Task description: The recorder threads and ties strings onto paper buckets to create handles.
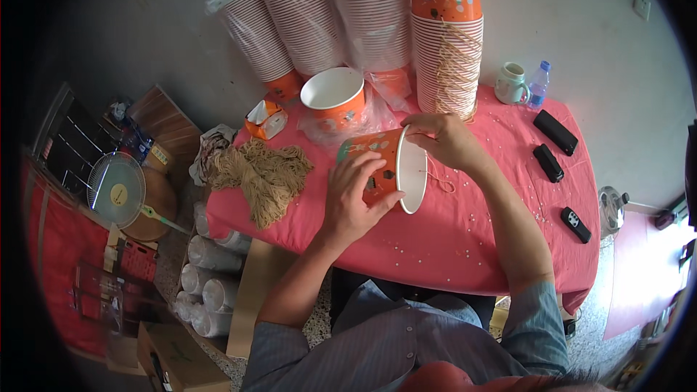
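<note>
An orange paper bucket [388, 144] with a white rim lies tipped on its side above the table, its mouth turned to the right. My left hand [350, 199] wraps round its outer wall, fingers on top and thumb near the rim. At the upper edge of the mouth, my right hand [441, 136] grips the rim between thumb and fingers. A thin looped cord [443, 183] hangs beside the mouth, below my right hand; where its upper end goes is hidden. Left of my left hand lies a heap of tan cords [265, 181].
Tall bucket stacks [370, 18] line the wall, one [446, 65] draped with cords. Another bucket [334, 101] stands upright behind my hands. A mug [512, 86], a bottle [539, 83] and dark cases [555, 132] sit at the right of the pink-covered table [435, 254].
</note>
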Demonstrator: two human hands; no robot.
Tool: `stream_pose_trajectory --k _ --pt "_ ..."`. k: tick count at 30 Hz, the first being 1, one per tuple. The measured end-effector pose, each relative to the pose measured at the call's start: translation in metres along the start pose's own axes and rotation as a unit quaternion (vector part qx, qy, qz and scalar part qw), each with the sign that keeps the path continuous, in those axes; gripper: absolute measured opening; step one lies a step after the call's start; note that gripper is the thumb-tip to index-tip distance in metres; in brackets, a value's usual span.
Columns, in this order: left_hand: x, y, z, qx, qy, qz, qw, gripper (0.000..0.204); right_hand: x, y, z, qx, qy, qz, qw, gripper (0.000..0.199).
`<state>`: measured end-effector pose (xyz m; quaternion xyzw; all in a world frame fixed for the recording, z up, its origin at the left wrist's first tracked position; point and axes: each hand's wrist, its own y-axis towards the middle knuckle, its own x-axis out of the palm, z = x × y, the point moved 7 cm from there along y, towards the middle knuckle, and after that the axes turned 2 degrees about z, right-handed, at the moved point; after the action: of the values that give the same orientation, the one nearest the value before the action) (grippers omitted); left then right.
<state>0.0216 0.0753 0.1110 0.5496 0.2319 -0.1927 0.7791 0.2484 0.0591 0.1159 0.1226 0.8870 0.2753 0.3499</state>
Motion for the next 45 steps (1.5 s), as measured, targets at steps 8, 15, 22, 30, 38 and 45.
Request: stream_pose_trajectory --k 8,15,22,30,38,45 --pt "-0.002 -0.009 0.003 -0.009 0.013 0.013 1.000 0.050 -0.001 0.000 -0.019 -0.041 -0.046 0.008 0.998 0.016" --pt "-0.006 -0.013 0.001 -0.023 0.007 0.054 0.998 0.041 0.000 0.001 -0.045 -0.056 -0.098 0.006 0.994 0.012" --pt "0.008 -0.025 -0.021 -0.203 -0.011 0.073 0.976 0.024 -0.006 -0.001 -0.069 -0.106 -0.189 0.043 0.975 0.014" --pt "0.024 -0.033 -0.060 -0.374 -0.197 0.086 0.902 0.017 -0.008 -0.007 -0.087 -0.199 -0.225 0.175 0.937 0.018" --pt "0.041 -0.063 -0.062 -0.448 -0.381 0.148 0.795 0.018 0.012 -0.016 -0.099 -0.168 -0.221 0.206 0.938 0.021" --pt "0.041 -0.067 -0.046 -0.431 -0.392 0.179 0.793 0.022 0.056 -0.022 -0.072 -0.010 -0.153 0.098 0.983 0.015"
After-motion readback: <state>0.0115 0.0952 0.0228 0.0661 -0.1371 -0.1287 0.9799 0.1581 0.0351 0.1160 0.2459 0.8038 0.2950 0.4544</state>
